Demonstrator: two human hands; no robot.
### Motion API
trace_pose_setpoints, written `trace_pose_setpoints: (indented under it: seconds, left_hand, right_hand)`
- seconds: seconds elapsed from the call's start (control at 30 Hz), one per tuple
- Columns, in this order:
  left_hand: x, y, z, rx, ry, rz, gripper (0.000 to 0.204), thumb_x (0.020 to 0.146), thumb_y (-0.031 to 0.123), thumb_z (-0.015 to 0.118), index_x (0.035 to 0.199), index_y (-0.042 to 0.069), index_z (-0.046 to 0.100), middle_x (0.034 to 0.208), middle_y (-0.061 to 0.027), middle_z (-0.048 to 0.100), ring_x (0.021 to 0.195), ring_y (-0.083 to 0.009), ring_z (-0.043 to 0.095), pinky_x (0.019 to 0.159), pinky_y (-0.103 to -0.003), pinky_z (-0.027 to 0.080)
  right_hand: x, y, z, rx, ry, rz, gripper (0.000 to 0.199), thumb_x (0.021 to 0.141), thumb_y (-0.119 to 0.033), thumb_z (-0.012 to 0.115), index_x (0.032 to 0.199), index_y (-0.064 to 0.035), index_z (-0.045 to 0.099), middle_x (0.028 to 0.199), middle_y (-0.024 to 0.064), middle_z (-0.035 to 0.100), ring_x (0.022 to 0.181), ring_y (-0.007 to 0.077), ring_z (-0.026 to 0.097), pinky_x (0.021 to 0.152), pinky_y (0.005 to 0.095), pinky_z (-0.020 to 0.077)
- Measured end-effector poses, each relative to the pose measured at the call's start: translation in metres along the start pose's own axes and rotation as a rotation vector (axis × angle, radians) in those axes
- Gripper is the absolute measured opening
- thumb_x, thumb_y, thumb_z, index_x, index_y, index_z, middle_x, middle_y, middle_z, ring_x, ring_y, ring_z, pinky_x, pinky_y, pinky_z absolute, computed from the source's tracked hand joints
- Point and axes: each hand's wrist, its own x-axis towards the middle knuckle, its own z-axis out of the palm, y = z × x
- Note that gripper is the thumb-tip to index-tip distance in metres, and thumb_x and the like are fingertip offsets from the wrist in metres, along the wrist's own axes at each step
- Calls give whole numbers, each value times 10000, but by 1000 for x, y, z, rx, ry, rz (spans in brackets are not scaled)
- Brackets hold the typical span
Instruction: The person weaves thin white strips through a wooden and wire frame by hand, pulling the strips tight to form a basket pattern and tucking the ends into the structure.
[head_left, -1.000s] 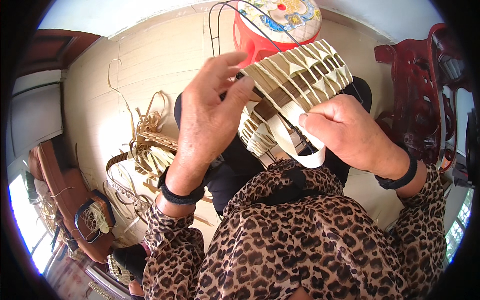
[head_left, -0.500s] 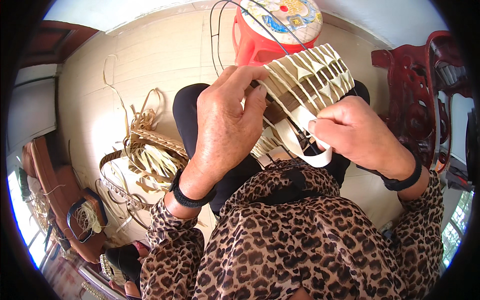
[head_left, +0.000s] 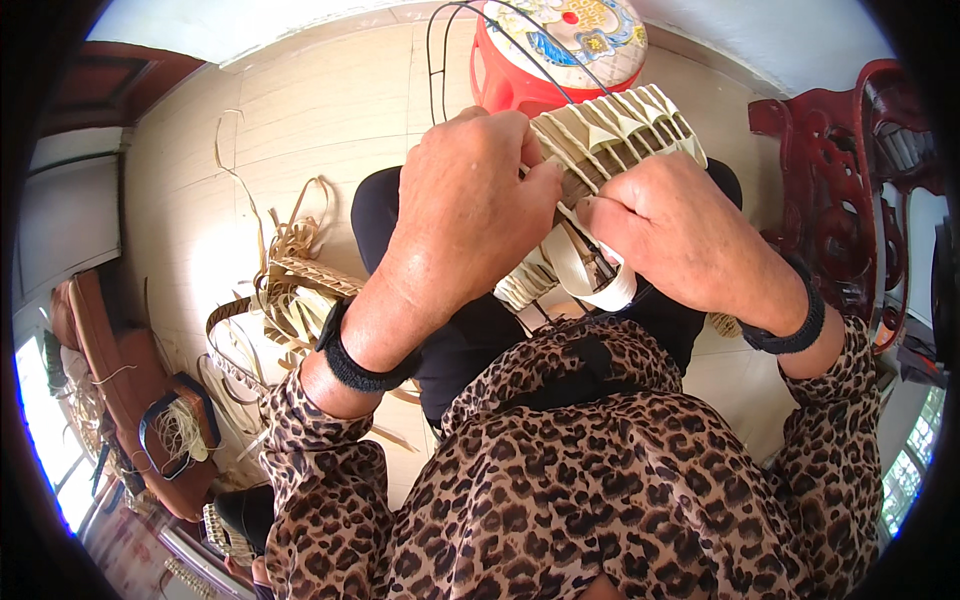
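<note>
A half-woven basket (head_left: 650, 110) with pale cords and strips on a black wire frame rests across my knees. My left hand (head_left: 475, 200) is closed at its left edge, thumb and finger pinched close to the weave; the exact spot between them is hidden. With its fingers curled, my right hand (head_left: 670, 225) pinches a flat cream strip (head_left: 612, 295) against the weave. Below the hands that strip hangs in a loop. Two long bent wire loops (head_left: 436, 70) stick out from the frame beyond my left hand.
A red plastic stool (head_left: 500, 85) with a printed round top stands ahead. Loose strips and a woven band (head_left: 320, 272) lie on the floor to the left, near a brown bench (head_left: 125, 385). Carved dark red furniture (head_left: 825, 170) is at the right.
My right hand has moved left, closer to my left hand, which has shifted slightly right. The strip's hanging loop has moved left and up, and the right hand covers more of the weave.
</note>
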Motion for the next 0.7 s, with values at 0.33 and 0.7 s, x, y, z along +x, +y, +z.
trace_pose_setpoints:
  seconds: [0.33,0.7]
  left_hand:
    - [16,-8,-2,71,-84,47,158,727,121,605,742,-35,622,765,-172,620,684,-289,614,639,-352,487]
    - [20,2,-22,-77,-162,-143,165,776,158,614,821,3,648,617,-57,584,579,-103,523,556,-264,442]
  right_hand:
    - [-2,-8,-12,45,-91,194,338,785,-199,531,581,70,532,536,235,494,494,387,519,509,435,424]
    - [5,2,0,-186,121,-164,293,790,-160,531,616,74,505,560,225,477,503,379,467,505,420,387]
